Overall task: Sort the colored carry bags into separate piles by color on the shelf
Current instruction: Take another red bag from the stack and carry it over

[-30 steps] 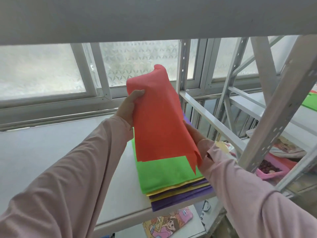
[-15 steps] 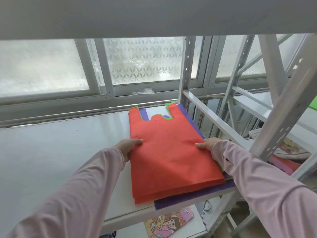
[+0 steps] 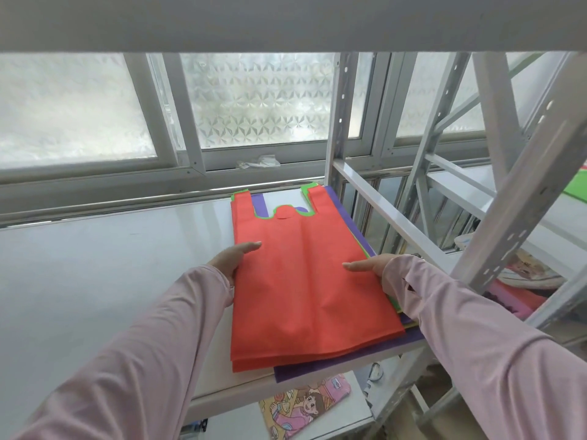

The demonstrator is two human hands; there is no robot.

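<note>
A red carry bag (image 3: pixel 305 287) lies flat on top of a stack at the right end of the white shelf (image 3: pixel 95 281), handles pointing toward the window. Under it show a green bag's edge (image 3: pixel 242 195), a thin yellow edge (image 3: pixel 409 326) and a purple bag (image 3: pixel 333 363) at the bottom. My left hand (image 3: pixel 233 260) holds the red bag's left edge, thumb on top and fingers hidden beneath. At the right edge, my right hand (image 3: pixel 376 268) holds it the same way.
A perforated grey upright (image 3: pixel 340 122) and a slanted beam (image 3: pixel 390 217) stand right of the stack. A cartoon-printed pouch (image 3: pixel 305 404) lies on the shelf below. A crumpled white scrap (image 3: pixel 259 161) sits on the window sill. A pink tray (image 3: pixel 521 301) is low right.
The red bag, held up in the air a second ago, now lies flat on the stack and covers the green bag. Both hands came down with it to its side edges.
</note>
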